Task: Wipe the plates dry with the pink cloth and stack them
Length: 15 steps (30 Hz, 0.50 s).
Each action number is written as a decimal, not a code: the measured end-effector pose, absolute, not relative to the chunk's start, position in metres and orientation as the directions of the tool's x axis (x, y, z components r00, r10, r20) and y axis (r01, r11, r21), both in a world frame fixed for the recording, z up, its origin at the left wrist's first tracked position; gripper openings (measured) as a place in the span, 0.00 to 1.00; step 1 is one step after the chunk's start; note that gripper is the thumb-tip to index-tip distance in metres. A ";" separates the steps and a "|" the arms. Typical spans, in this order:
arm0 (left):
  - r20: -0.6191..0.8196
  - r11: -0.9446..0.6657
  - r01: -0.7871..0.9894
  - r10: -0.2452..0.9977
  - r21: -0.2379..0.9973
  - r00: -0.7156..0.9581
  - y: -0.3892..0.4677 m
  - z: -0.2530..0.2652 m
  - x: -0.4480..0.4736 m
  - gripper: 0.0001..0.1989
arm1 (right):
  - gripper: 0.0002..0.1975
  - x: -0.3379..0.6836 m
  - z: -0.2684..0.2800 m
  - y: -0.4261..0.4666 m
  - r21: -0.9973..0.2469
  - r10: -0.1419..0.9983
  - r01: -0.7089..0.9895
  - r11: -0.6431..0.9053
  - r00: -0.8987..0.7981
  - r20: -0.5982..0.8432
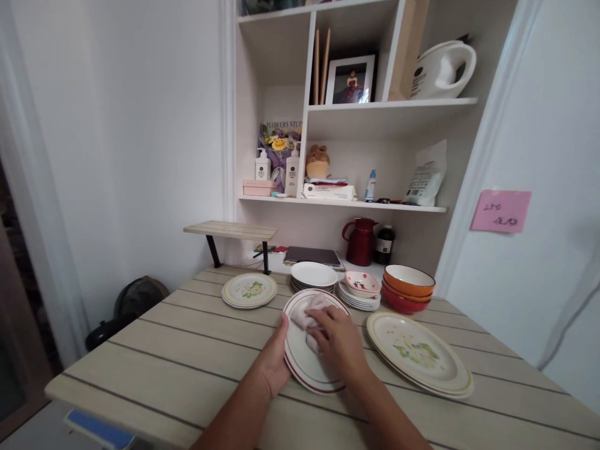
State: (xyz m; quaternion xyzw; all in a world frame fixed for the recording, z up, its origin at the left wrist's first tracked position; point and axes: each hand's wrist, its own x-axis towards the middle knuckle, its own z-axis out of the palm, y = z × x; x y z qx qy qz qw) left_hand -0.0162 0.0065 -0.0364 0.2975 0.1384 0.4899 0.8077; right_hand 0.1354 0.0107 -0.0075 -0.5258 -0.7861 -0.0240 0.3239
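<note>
My left hand (275,357) grips the left edge of a white plate with red rings (300,359), its thumb along the rim and its other fingers hidden beneath. The plate is tilted up over the near middle of the table. My right hand (338,337) presses a crumpled pale pink cloth (315,312) against the plate's face, fingers bent over it. Right of the plate lie large oval plates with a green floral pattern (422,353), stacked. Behind it stands a stack of round plates, white on top (314,274).
Floral plates (249,290) lie at the left on the slatted table (187,350). Small dishes (362,282) top a plate stack beside orange and red bowls (409,281). Behind are a red jug (360,242), a dark bottle (384,245) and a laptop (313,256). A raised shelf (229,230) overhangs the left.
</note>
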 end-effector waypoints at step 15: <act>0.070 0.388 -0.703 0.847 0.596 0.527 0.007 -0.037 -0.021 0.38 | 0.16 0.138 -0.006 -0.003 -0.336 0.898 0.836 0.433 -0.367 0.244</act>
